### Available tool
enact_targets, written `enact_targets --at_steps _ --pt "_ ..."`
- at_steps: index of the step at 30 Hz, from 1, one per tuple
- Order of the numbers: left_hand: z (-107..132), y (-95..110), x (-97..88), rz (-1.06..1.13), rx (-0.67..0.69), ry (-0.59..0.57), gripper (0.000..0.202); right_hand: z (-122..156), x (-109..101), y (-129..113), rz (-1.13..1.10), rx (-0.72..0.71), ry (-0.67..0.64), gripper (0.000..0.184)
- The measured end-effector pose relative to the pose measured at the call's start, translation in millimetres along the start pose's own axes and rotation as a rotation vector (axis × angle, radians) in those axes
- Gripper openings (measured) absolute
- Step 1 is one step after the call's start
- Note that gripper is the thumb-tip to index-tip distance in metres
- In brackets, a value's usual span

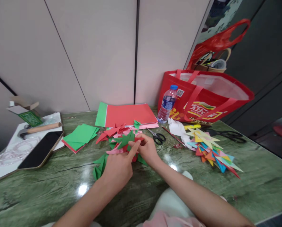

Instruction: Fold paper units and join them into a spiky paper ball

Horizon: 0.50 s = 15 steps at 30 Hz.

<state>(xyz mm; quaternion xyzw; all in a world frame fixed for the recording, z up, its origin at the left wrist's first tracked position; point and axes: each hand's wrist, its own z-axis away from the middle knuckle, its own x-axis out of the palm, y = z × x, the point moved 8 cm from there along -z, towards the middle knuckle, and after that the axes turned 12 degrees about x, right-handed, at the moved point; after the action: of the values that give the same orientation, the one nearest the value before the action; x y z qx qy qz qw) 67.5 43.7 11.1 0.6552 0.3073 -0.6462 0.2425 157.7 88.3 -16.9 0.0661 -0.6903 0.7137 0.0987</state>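
Observation:
Both of my hands meet at the middle of the table over a cluster of folded paper. My left hand [119, 164] is closed around green and pink origami pieces [125, 140], its index finger pressing toward the right. Close against it, my right hand [147, 151] pinches a red origami piece [139, 139] between thumb and fingers. Whether these pieces are joined is hidden by the fingers. Loose red folded pieces [110, 133] lie just behind, and a green folded piece [100, 166] rests left of my left hand.
Green paper squares [80, 137] lie left, near a phone [41, 149] and a hammer [43, 127]. Behind are red sheets [131, 114], a water bottle [167, 105] and a red bag [202, 97]. Scissors [159, 138] and colourful folded pieces [212, 151] sit right.

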Motion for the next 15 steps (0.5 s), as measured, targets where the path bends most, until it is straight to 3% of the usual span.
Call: enact_targets --at_steps 5,9,15 --pt "0.7 -8.3 -2.2 -0.018 -0.102 -0.015 0.073 -1.7 -1.6 2.7 -0.018 0.010 -0.002 0.021" --pt "-0.4 -14.4 -1.1 0.012 -0.107 -0.047 0.072 -3.4 -5.6 8.3 -0.036 0.074 0.029 0.020" --pt "6.3 -56.9 -16.2 0.103 -0.250 0.239 0.052 -8.1 -14.2 12.5 -0.227 0.129 0.079 0.024"
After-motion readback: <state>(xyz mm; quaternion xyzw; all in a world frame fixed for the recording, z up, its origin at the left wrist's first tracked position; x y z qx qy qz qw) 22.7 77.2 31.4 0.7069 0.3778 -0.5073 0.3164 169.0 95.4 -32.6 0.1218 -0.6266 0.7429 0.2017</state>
